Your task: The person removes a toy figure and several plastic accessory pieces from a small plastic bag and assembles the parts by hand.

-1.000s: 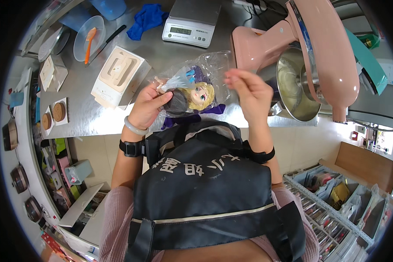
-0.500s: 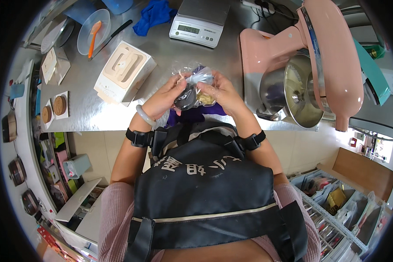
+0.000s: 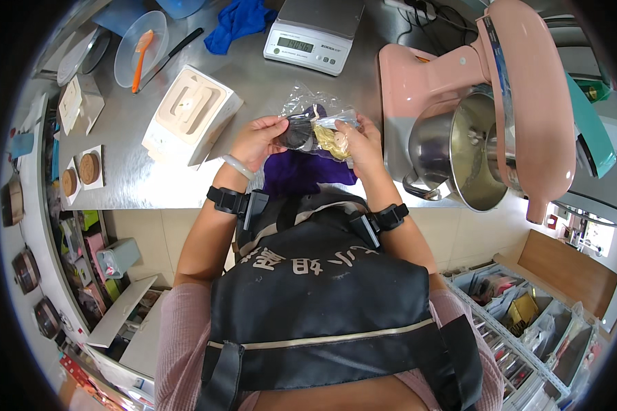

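A clear plastic bag [image 3: 301, 96] is stretched between my two hands above the near edge of the steel table. My left hand [image 3: 257, 140] pinches its left side, with thumb and fingers on a dark round, flat thing [image 3: 296, 131]. On the other side my right hand [image 3: 363, 142] grips the bag beside a crumpled gold-coloured thing [image 3: 331, 142]. I cannot make out exactly what kinds of things these are. Below the bag a purple cloth [image 3: 291, 172] lies at the table edge.
Left of my hands stands a white box [image 3: 190, 113] with a raised lid. A digital scale [image 3: 312, 48] sits ahead, and a pink stand mixer [image 3: 432, 79] with a steel bowl [image 3: 432, 154] is at the right. A blue cloth [image 3: 236, 26] and orange spatula [image 3: 140, 61] lie farther back.
My hands have moved apart, spreading the bag that was bunched between them. More of the gold-coloured thing and the purple cloth now shows.
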`<action>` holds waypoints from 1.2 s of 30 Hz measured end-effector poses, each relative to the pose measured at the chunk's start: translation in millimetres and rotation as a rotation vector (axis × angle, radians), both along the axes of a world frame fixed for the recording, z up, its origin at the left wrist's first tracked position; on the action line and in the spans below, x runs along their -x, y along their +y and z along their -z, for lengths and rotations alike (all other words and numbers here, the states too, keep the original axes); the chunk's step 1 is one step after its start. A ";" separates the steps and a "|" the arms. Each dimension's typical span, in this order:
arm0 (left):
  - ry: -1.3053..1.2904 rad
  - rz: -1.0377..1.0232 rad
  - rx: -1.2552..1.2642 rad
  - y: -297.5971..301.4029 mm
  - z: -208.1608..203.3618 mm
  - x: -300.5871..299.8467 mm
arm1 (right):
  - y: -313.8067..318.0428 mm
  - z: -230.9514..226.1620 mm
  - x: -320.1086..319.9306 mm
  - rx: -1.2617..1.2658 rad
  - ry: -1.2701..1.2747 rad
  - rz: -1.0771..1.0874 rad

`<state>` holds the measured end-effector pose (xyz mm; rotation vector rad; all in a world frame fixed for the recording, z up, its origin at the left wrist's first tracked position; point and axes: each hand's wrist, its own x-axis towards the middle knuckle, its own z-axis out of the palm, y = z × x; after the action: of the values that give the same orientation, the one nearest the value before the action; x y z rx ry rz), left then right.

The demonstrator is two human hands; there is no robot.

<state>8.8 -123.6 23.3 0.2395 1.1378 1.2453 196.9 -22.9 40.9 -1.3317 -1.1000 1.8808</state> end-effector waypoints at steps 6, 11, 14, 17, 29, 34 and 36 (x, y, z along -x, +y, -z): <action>0.034 -0.109 -0.012 11.1 4.2 -11.0 | -2.1 6.8 -0.6 -0.043 0.022 -0.096; 0.066 -0.090 0.008 11.6 6.5 -10.6 | -6.8 -0.1 3.2 -0.030 0.057 -0.174; 0.106 -0.102 0.000 11.4 7.2 -12.1 | -4.8 -8.1 3.9 0.046 0.103 -0.228; 0.277 -0.115 -0.026 10.0 10.3 -12.1 | -4.6 -3.4 1.1 0.056 0.119 -0.311; 0.474 -0.105 -0.176 8.6 10.2 -20.8 | -4.0 1.3 1.3 0.067 0.078 -0.269; 0.424 -0.091 -0.081 10.1 -2.1 -16.1 | -3.9 3.5 1.8 0.027 0.043 -0.237; 0.351 -0.149 -0.024 11.5 -0.4 -13.3 | -3.4 3.3 2.0 -0.002 0.000 -0.211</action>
<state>22.1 -112.2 23.7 0.4088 1.4632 1.3835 194.9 -26.3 37.6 -1.2558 -1.2849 2.0284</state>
